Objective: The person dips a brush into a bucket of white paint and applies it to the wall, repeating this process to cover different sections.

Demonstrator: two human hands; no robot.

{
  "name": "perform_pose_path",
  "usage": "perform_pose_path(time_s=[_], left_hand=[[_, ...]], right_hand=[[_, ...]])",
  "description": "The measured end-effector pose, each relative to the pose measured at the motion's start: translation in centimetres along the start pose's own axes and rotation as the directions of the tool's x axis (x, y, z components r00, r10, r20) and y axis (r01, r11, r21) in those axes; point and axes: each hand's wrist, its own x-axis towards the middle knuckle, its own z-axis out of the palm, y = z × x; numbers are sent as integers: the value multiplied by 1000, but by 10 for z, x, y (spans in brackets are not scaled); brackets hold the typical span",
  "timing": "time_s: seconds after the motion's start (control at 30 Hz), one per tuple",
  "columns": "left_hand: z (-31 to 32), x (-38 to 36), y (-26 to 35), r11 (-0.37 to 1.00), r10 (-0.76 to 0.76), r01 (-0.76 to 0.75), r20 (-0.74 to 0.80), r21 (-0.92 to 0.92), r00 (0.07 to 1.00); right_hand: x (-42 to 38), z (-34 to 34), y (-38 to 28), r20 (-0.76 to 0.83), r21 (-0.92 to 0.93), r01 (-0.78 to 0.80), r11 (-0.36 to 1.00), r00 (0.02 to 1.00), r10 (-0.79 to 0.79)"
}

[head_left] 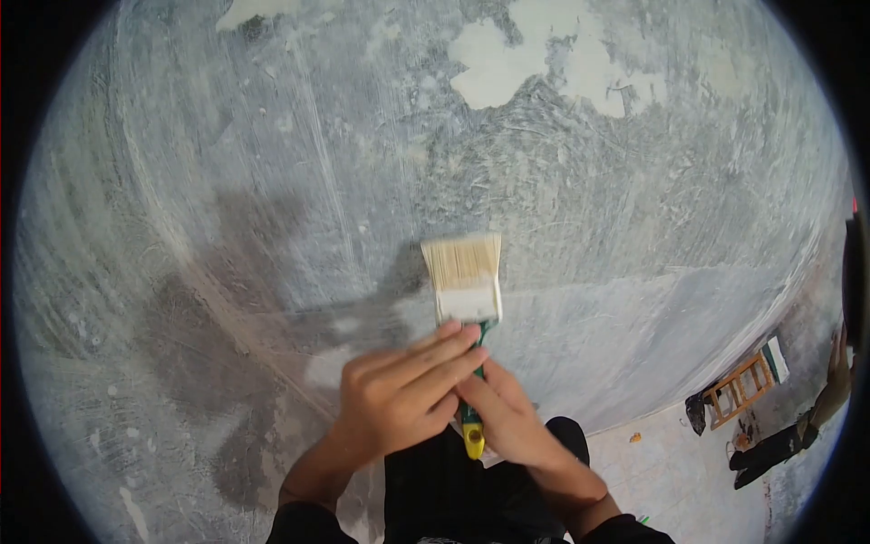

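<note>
A wide flat paintbrush [464,263] with pale bristles, a white band and a green and yellow handle points upward in front of the grey, scraped wall [362,208]. My right hand [504,412] is closed around its handle. Over the handle's upper part, just below the white band, lies my left hand [399,390], its fingers together and touching the brush; whether they grip it is hard to tell. White patches [507,59] show high on the wall.
At the lower right are a wooden ladder [741,390], a dark bag [696,413] and another person [797,433] in dark trousers. Pale floor [648,467] shows below the wall. Shadows fall on the wall at the left.
</note>
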Motion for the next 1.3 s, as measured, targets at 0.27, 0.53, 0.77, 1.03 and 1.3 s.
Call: perform_pose_path(time_s=[0.27, 0.53, 0.77, 1.03, 1.3], left_hand=[[-18, 71, -46, 982, 144, -115, -204, 146, 968], [37, -9, -53, 999, -30, 29, -11, -23, 999], [67, -56, -34, 981, -132, 146, 111, -126, 985], [57, -38, -20, 993, 103, -112, -192, -36, 976], [32, 18, -28, 932, 336, -264, -320, 248, 886]], right_hand=[[80, 4, -79, 205, -39, 119, 992, 973, -109], [48, -30, 30, 23, 156, -184, 971, 983, 182], [13, -47, 71, -74, -23, -171, 985, 983, 169], [-10, -8, 18, -103, -454, 52, 889, 989, -110], [32, -2, -37, -47, -913, 210, 351, 799, -600]])
